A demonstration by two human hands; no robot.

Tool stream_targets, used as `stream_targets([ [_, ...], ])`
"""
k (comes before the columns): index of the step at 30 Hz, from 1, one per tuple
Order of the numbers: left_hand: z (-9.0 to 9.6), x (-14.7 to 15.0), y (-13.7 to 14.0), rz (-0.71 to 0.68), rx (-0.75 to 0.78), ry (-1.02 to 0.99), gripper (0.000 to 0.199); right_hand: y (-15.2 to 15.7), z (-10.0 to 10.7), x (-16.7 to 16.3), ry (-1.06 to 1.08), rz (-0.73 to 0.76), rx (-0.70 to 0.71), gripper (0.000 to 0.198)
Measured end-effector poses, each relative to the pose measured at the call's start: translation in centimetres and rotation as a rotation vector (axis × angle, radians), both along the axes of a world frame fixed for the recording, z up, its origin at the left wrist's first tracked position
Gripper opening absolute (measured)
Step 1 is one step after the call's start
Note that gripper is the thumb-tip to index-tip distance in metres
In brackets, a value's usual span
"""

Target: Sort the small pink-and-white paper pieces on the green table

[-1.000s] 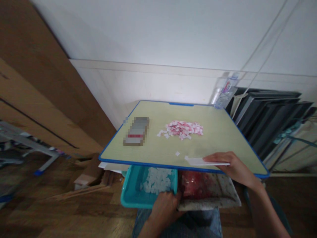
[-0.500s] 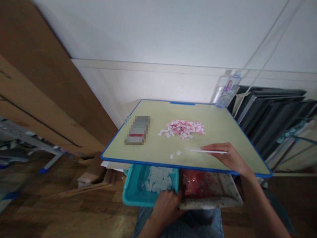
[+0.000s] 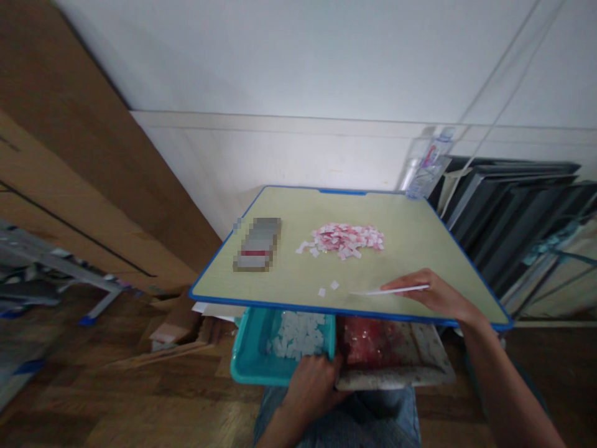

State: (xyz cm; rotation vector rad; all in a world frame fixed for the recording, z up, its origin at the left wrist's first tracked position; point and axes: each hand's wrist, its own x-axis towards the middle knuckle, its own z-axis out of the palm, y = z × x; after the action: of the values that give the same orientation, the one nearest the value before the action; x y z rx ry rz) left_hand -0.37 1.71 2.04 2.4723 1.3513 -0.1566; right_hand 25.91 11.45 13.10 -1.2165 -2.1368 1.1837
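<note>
Pinching the near end of a thin white strip [image 3: 403, 290] between nearly closed fingers, the right hand [image 3: 426, 292] is over the near right part of a pale desk [image 3: 275, 292] with a blue rim. The strip appears edge-on and points left; I can't tell whether its far end touches the desk. Two small white squares [image 3: 321, 292] lie apart from each other just left of that tip. Farther back, near the middle of the desk, sits a loose pile of pink and white pieces [image 3: 347, 238], and a grey object [image 3: 258, 244], blurred into blocks, lies to its left. Below the front edge, the left hand [image 3: 314, 382] is curled at the near right corner of a teal basin [image 3: 247, 373] containing white pieces [image 3: 298, 336]; its fingers are partly hidden, so I can't tell how firmly it grips, or what. Just right of the basin is a stained pale tray [image 3: 410, 376] with something wet and red [image 3: 368, 342] in it. A clear bottle [image 3: 429, 168] is at the desk's far right corner, near dark panels [image 3: 508, 205].
</note>
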Motion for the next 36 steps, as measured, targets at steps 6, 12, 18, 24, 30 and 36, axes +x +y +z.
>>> stream_targets([
  [6,-0.1,0.1,-0.1,0.018,0.022,0.02,0.044,-0.5,-0.1,0.8,0.009,0.001,-0.016,0.032],
  [12,0.2,0.1,-0.1,0.02,-0.022,0.042,0.044,-0.6,0.1,1.3,-0.004,0.04,0.046,0.029],
  [18,0.3,0.1,0.0,0.011,-0.024,0.032,0.042,2.7,-1.0,1.3,-0.034,-0.216,0.04,0.036],
  [24,0.1,0.1,-0.1,0.009,-0.005,0.016,0.04,6.4,-1.1,1.2,0.033,-0.246,-0.121,0.037],
  [30,0.0,0.1,-0.2,0.015,-0.006,0.02,0.038,7.4,-0.4,0.8,0.027,-0.186,-0.251,0.033],
  [36,0.3,0.1,-0.1,0.008,-0.041,0.034,0.039,7.2,-0.2,0.6,-0.004,-0.126,-0.259,0.027],
])
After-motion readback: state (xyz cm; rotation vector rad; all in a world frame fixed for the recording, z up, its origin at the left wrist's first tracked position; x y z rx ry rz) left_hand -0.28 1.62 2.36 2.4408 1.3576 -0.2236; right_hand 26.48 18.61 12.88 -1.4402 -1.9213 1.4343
